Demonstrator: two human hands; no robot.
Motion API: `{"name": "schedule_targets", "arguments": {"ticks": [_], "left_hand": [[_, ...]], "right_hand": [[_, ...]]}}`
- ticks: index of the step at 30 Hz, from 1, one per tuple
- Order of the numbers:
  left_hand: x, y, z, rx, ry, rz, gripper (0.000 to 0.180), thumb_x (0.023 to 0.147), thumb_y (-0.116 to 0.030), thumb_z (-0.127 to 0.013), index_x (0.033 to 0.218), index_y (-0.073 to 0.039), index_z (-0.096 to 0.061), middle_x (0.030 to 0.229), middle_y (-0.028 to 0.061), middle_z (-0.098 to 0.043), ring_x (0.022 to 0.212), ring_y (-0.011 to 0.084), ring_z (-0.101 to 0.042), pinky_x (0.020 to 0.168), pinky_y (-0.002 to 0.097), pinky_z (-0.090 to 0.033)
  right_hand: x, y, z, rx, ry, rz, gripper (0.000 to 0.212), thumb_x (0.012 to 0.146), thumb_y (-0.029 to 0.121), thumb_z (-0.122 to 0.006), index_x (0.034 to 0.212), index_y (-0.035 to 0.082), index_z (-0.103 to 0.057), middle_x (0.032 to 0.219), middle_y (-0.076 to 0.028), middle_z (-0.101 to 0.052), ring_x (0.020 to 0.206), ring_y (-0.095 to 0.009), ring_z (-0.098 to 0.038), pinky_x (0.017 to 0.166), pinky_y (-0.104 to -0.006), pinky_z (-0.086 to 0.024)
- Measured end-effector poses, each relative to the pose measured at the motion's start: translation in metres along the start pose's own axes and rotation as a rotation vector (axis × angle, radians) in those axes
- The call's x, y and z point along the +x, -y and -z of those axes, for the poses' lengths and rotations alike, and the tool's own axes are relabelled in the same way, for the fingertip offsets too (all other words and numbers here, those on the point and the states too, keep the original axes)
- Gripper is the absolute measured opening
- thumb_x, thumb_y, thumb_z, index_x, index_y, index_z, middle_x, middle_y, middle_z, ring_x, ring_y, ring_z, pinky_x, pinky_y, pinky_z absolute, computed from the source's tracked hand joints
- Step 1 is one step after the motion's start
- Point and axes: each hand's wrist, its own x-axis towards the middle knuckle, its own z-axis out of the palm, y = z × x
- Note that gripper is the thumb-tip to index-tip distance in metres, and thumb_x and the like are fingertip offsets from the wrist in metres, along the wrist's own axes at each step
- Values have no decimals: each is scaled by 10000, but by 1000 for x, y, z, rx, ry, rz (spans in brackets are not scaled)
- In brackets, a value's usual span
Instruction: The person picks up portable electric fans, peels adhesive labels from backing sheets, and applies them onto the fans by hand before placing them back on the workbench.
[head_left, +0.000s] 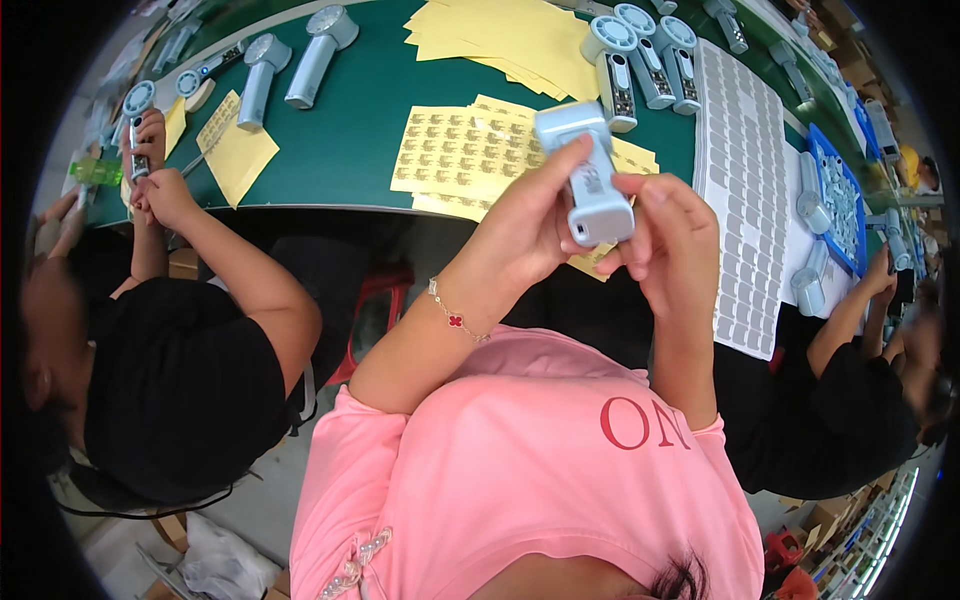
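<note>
My left hand [545, 205] is closed round a light blue handheld fan [590, 165], the thumb lying along its handle. The handle's base, with a small slot in it, tilts toward me, and the fan head points away. Close against the handle's right side is my right hand [672, 225], its fingers bent and the fingertips drawn together. Whatever those fingertips pinch, if anything, is too small to make out. Beneath the hands lie yellow sheets [445, 150] printed with rows of small dark labels.
Plain yellow sheets [500, 35] lie farther back on the green table [345, 135]. Several fans with uncovered handles [650, 75] stand right of them. A long white sheet of grey labels [740, 200] hangs over the edge. Co-workers sit on both sides; a blue tray [822, 150] holds small parts.
</note>
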Motion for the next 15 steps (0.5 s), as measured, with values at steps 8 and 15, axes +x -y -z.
{"name": "schedule_targets", "arguments": {"ticks": [8, 15], "left_hand": [[11, -17, 15, 134, -42, -61, 321, 894, -290, -517, 1103, -46, -513, 845, 50, -610, 711, 108, -596, 545, 212, -468], [22, -84, 44, 2155, -942, -707, 452, 727, -393, -674, 1006, -61, -544, 640, 131, -556, 647, 288, -517, 539, 394, -439]], "right_hand": [[15, 21, -3, -423, 62, -117, 217, 809, 155, -634, 966, 16, -579, 613, -17, -556, 526, -63, -519, 492, -180, -401], [202, 101, 106, -1039, -47, 139, 389, 911, 365, -445, 965, 25, -626, 603, -31, -581, 406, -68, -491, 404, -187, -412]]}}
